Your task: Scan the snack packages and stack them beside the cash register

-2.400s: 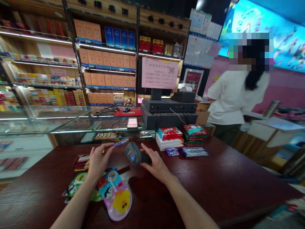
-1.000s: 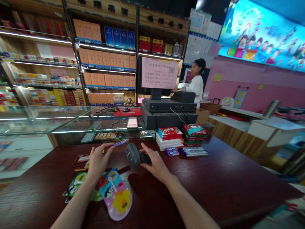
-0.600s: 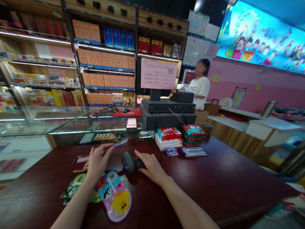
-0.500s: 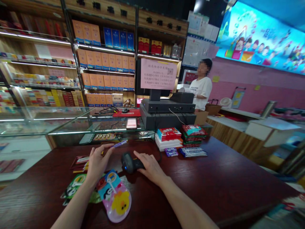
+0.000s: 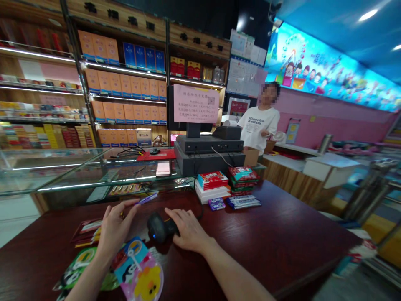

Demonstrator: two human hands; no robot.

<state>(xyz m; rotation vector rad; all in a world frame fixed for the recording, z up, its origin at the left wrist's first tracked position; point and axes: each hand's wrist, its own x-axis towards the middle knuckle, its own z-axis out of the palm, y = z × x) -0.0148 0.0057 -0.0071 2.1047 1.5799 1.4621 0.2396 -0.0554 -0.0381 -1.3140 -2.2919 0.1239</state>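
My left hand (image 5: 114, 225) pinches the end of a slim purple candy pack (image 5: 148, 198) between thumb and fingertips, above the dark wooden table (image 5: 250, 242). My right hand (image 5: 189, 230) is closed around the handle of a black barcode scanner (image 5: 158, 228), whose head points left and shows a small blue light. Under and beside my left forearm are a green panda-print packet (image 5: 78, 265) and a pink and blue packet with a yellow chick (image 5: 145, 280). Dark red packs with yellow edges (image 5: 87, 232) rest left of my left hand, partly hidden by it.
Red and white boxes (image 5: 213, 180), green-red packs (image 5: 242, 179), small purple packs (image 5: 216, 204) and blue-silver packs (image 5: 244, 202) stand at the table's back. Behind are a cash register (image 5: 206, 156), a glass counter (image 5: 103, 167) and a person in a white shirt (image 5: 260, 125).
The camera view has turned slightly right, shifting everything leftward. Both hands keep their holds on the purple pack and the scanner. The person behind the register has turned more toward me.
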